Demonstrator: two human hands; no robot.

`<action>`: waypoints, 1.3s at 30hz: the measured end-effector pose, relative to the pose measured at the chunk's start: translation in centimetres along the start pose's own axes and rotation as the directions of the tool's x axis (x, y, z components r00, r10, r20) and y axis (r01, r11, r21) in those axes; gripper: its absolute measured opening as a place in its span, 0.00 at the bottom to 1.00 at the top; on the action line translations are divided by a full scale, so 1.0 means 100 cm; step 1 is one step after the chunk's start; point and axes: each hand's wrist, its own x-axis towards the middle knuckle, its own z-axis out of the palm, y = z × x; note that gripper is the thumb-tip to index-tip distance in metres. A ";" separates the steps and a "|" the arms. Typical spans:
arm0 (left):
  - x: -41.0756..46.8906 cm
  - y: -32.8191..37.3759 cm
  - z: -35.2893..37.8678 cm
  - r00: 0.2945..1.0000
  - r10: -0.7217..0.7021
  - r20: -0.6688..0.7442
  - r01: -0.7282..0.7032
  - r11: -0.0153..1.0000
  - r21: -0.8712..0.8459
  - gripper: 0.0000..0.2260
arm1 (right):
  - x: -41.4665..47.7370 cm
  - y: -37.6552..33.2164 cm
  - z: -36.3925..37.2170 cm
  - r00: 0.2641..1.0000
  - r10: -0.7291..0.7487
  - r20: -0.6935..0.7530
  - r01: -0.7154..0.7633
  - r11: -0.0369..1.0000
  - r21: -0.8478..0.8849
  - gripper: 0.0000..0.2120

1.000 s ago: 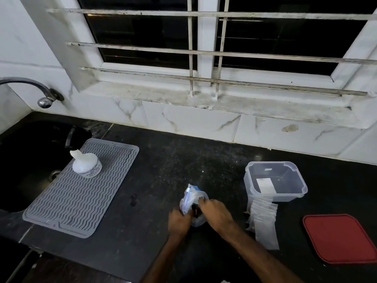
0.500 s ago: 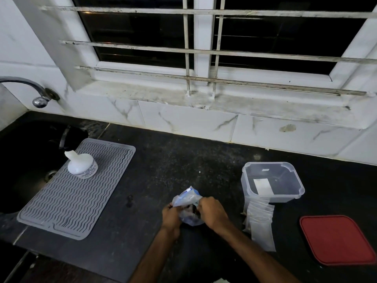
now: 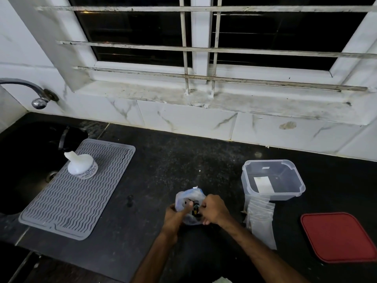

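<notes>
A small clear plastic bag with a blue strip point(image 3: 188, 198) is held over the black counter near its front edge. My left hand point(image 3: 175, 217) grips the bag's left side, thumb against the plastic. My right hand point(image 3: 214, 211) pinches the bag's right side at its mouth. Small dark items show inside the bag; what they are is too small to tell. A stack of flat clear bags point(image 3: 261, 221) leans against a clear plastic container point(image 3: 273, 180) just right of my hands.
A red lid point(image 3: 338, 237) lies at the right. A grey ribbed mat point(image 3: 75, 190) with a white squeeze bottle point(image 3: 81, 165) lies by the black sink point(image 3: 26, 160) and tap point(image 3: 38, 99) at left. A small dark object point(image 3: 130, 201) sits on the counter. A barred window is behind.
The bag has turned so its mouth faces up and stands wider between my hands. Both hands stayed in about the same spot on the counter.
</notes>
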 end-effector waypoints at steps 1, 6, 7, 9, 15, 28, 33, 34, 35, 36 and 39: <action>-0.005 -0.003 0.002 1.000 -0.020 0.022 0.019 1.000 0.015 0.15 | -0.001 -0.001 -0.001 1.000 0.011 0.020 -0.012 1.000 0.025 0.08; -0.007 -0.014 0.007 0.989 -0.096 -0.112 0.091 0.995 -0.046 0.11 | 0.001 0.001 -0.002 0.995 0.054 0.078 -0.061 0.994 0.090 0.08; -0.005 -0.014 0.007 0.989 -0.084 -0.124 0.075 0.995 -0.072 0.11 | 0.001 0.000 -0.002 0.994 0.063 0.094 -0.073 0.992 0.101 0.08; -0.003 -0.014 0.006 0.989 -0.045 -0.141 0.031 0.994 -0.103 0.09 | 0.002 -0.001 0.000 0.990 0.085 0.110 -0.099 0.987 0.129 0.08; 0.016 -0.027 0.000 0.992 0.010 -0.126 -0.020 0.997 -0.076 0.13 | -0.004 -0.003 -0.003 0.975 0.132 0.180 -0.180 0.943 0.279 0.11; 0.006 -0.020 0.004 0.989 0.133 -0.066 -0.124 0.985 0.119 0.08 | -0.007 -0.003 0.001 0.986 0.163 0.048 -0.169 0.932 0.320 0.10; 0.005 -0.012 0.009 0.978 0.201 -0.049 -0.187 0.959 0.214 0.09 | -0.011 -0.011 0.007 0.993 0.108 -0.057 -0.096 0.979 0.182 0.09; 0.005 -0.010 0.009 0.981 0.179 -0.076 -0.161 0.967 0.198 0.09 | -0.011 -0.012 0.007 0.990 0.119 -0.075 -0.105 0.980 0.171 0.09; 0.007 -0.009 0.010 0.982 0.161 -0.101 -0.140 0.972 0.187 0.10 | -0.010 -0.012 0.008 0.987 0.128 -0.093 -0.112 0.980 0.166 0.09; 0.009 -0.009 0.009 0.980 0.153 -0.127 -0.128 0.973 0.190 0.10 | -0.010 -0.013 0.008 0.985 0.132 -0.111 -0.113 0.980 0.162 0.09; 0.013 -0.010 0.008 0.975 0.178 -0.129 -0.148 0.965 0.215 0.10 | -0.010 -0.014 0.008 0.979 0.128 -0.159 -0.106 0.985 0.140 0.09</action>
